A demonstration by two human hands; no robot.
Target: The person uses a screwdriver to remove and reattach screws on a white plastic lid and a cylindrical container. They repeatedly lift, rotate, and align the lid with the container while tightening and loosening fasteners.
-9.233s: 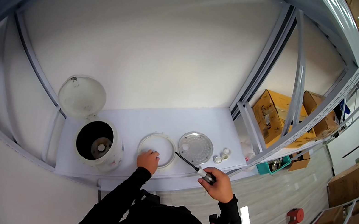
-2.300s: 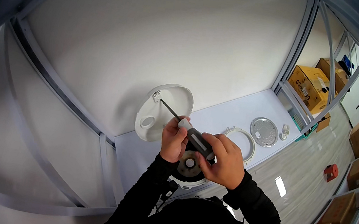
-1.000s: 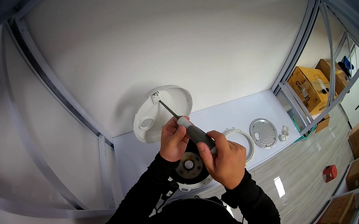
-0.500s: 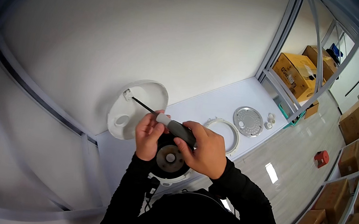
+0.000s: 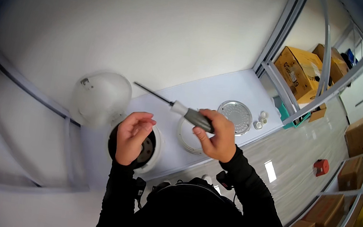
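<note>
My right hand is wrapped round the grey and white handle of a screwdriver, whose dark shaft points to the upper left, in the air over the table. My left hand is raised with its fingers loosely bent, and I see nothing held in it. Beneath it stands a round white appliance body, dark inside with a metal plate, like a rice cooker; the hand covers part of it. Behind, a white lid stands raised, a little blurred. A white ring lies partly hidden behind my right hand.
On the white table, a perforated metal disc and several small white parts lie to the right. Metal frame bars and a yellow carton stand beyond. Shelves of boxes and a red object are at the right.
The screwdriver tip has come away from the lid, moving up with my right hand. My left hand has let go of the shaft and moved left and down. The view has shifted.
</note>
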